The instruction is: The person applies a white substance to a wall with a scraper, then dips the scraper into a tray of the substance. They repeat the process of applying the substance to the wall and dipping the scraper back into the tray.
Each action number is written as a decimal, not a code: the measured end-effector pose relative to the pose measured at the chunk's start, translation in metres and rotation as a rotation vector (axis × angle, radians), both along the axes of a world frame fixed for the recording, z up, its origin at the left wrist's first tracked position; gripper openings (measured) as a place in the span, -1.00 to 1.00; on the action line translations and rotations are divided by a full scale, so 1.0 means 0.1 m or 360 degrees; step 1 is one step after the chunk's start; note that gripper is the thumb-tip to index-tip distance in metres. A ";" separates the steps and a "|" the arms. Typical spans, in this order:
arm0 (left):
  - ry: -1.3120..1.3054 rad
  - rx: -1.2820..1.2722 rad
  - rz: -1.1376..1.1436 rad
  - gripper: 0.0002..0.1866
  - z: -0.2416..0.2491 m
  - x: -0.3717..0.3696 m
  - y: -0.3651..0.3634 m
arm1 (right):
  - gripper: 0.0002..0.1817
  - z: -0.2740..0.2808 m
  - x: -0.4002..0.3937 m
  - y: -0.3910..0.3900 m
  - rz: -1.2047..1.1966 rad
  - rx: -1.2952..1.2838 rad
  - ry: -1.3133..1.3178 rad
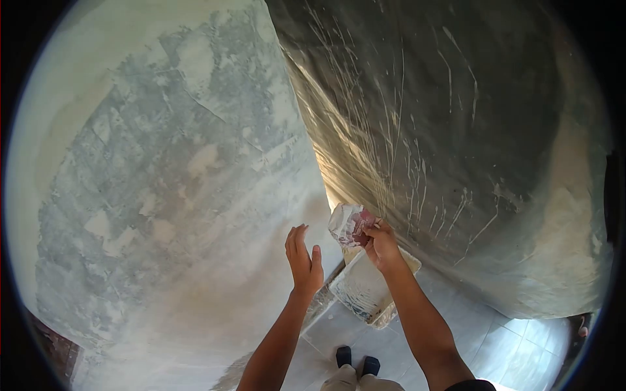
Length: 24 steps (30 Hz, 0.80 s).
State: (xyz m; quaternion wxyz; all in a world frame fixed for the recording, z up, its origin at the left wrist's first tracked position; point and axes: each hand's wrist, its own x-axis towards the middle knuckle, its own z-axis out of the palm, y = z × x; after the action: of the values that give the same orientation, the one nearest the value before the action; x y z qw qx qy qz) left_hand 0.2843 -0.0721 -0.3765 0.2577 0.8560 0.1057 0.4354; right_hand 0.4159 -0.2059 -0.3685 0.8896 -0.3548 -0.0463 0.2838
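Note:
My right hand [383,242] grips a flat tool [349,225] by its reddish part; the rest of it is coated in white plaster. My left hand [304,260] is raised close to the wall [195,169], fingers apart, holding nothing. The wall is patchy grey and white. Below my right hand, a pale rectangular tub [365,287] smeared with plaster is partly hidden behind my right hand and forearm.
A dark sheet [482,130] with white drips hangs at the right, meeting the wall's edge. Grey floor tiles [456,319] lie below. My feet [357,360], in dark footwear, stand at the bottom centre.

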 end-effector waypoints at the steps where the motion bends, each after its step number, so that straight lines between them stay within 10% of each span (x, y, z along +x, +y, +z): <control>1: -0.0008 0.0114 0.0030 -0.45 0.21 -0.05 0.04 | -0.69 0.16 -0.03 0.04 0.0022 0.0042 -0.0044; 24: -0.0521 0.1270 0.0623 -0.48 3.62 -2.10 0.79 | -0.59 3.39 -1.84 1.13 0.0760 0.1008 -0.0527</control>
State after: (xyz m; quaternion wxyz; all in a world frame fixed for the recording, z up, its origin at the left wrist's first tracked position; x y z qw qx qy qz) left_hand 0.0739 0.0065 -0.0141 -0.1650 0.7723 0.0475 0.6116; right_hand 0.2317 -0.0932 -0.0292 0.8445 -0.0842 -0.3542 0.3927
